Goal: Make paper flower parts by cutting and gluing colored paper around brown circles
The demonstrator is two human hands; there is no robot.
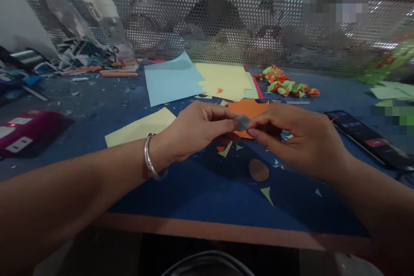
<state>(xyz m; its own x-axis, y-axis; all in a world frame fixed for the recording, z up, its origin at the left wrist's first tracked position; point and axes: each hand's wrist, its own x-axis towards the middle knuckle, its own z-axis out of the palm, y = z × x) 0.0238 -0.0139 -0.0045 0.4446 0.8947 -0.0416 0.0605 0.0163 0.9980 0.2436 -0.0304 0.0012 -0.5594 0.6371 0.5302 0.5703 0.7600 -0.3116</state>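
Between my two hands is a small grey-blue piece of paper, raised above the table. My left hand, with a silver bangle at the wrist, pinches its left side between thumb and fingers. Thumb and fingertips of my right hand are closed on its right edge. Behind the fingers lies an orange sheet of paper with a scalloped edge, partly hidden. Below the hands are a round brownish disc and a pale green paper scrap on the blue tabletop.
Blue and yellow sheets lie behind my hands, with crumpled orange and green paper pieces to their right. A phone rests at right. A magenta power strip, a bottle and clutter occupy the left. Perforated metal panel stands behind.
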